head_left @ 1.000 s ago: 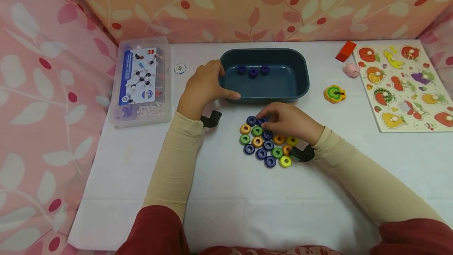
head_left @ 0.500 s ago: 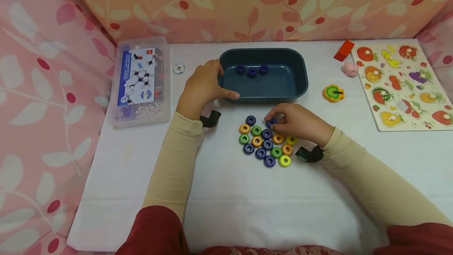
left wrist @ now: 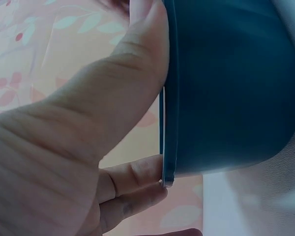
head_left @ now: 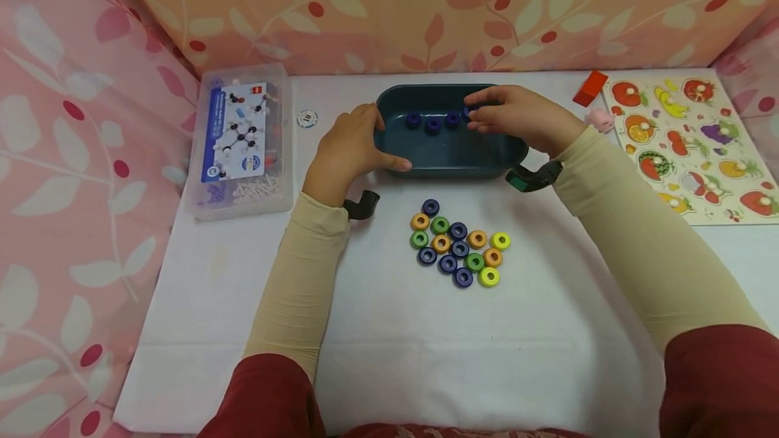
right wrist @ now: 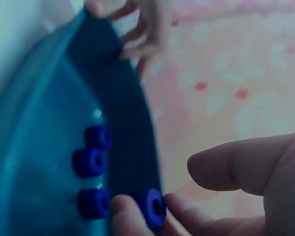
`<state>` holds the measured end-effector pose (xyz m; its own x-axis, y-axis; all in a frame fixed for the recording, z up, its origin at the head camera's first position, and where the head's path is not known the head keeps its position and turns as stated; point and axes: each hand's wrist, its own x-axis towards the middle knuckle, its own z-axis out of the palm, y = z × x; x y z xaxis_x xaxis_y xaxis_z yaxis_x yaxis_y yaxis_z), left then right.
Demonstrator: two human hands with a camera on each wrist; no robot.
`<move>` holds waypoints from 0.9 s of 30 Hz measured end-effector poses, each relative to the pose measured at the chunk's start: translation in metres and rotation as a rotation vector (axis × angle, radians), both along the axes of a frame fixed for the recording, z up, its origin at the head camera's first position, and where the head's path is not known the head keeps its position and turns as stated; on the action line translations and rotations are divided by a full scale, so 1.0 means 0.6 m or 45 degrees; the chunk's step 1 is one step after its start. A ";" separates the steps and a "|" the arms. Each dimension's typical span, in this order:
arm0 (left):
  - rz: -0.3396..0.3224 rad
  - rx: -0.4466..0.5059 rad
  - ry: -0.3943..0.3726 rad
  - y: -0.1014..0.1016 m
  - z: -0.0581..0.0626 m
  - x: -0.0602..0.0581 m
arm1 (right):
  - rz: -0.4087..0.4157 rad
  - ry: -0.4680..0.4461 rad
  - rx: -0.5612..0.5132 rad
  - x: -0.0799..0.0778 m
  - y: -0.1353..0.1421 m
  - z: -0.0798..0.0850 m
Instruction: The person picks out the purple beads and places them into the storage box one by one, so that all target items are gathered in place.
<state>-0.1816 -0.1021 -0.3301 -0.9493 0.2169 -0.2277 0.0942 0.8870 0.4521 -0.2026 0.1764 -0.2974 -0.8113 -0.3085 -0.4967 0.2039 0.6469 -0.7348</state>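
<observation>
The dark teal plastic tub [head_left: 426, 171] stands on the table, with three dark blue ring beads [head_left: 433, 126] on its floor. My left hand [head_left: 348, 149] holds the tub's left front corner, its thumb over the front rim and fingers at the left end. Above the tub's right half, my right hand [head_left: 520, 115] pinches another blue ring bead [right wrist: 156, 208] between its digits. The right wrist view shows that bead close to the tub wall, near the three lying inside. Nearer the person lie several loose beads, among them a green bead [head_left: 440, 225] and a yellow bead [head_left: 501, 240].
A clear box of molecule-model parts [head_left: 240, 140] stands at the left, beside a round chip [head_left: 307, 119]. On the right are a red block [head_left: 590, 88], a pink piggy figure [head_left: 600, 119] and a fruit puzzle board [head_left: 700, 147]. Patterned cloth walls border the table.
My right hand has picked a blue bead from the loose group and carried it up over the tub's right half. My left hand has stayed on the tub.
</observation>
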 end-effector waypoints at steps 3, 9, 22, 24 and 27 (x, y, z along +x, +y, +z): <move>0.001 -0.005 -0.004 -0.001 -0.001 0.000 | -0.010 -0.126 -0.037 -0.035 -0.003 -0.019; -0.001 -0.004 0.013 0.000 -0.002 0.000 | -0.035 -0.220 -0.020 -0.063 -0.009 -0.033; 0.009 -0.023 0.000 0.002 0.003 0.000 | -0.044 -0.122 0.027 -0.059 -0.004 -0.033; 0.013 -0.022 0.000 0.002 0.002 0.000 | -0.055 -0.049 0.039 -0.046 -0.004 -0.024; 0.014 -0.031 -0.004 0.004 0.002 -0.001 | -0.055 0.023 0.037 -0.015 -0.002 -0.007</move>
